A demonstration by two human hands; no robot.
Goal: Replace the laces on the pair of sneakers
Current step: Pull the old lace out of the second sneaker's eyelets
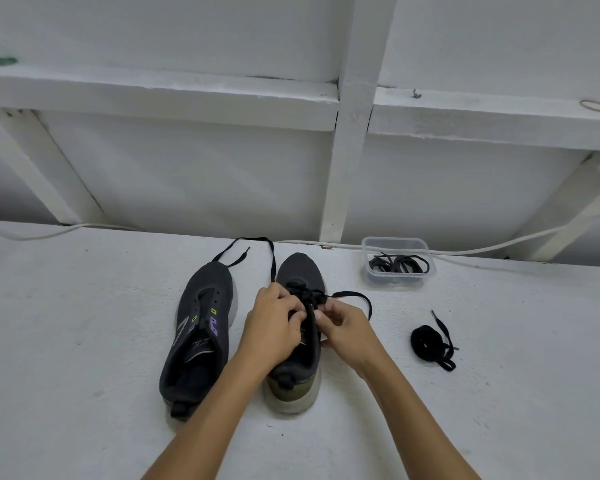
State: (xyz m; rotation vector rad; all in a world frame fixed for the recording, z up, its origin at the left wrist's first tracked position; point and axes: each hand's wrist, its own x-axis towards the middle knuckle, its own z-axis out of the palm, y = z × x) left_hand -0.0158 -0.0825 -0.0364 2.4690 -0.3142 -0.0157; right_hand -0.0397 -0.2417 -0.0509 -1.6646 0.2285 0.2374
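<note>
right sneaker (297, 271): dark grey, on white table (84, 341), partly laced | left hand (271, 323), right hand (343, 327) both pinch its black lace (272, 258) | left sneaker (201, 327): unlaced | clear plastic container (397, 242): coiled black laces (399, 264)

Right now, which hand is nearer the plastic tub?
Right. The right hand works at the shoe, just below-left of the tub; the left hand lies farther left.
</note>
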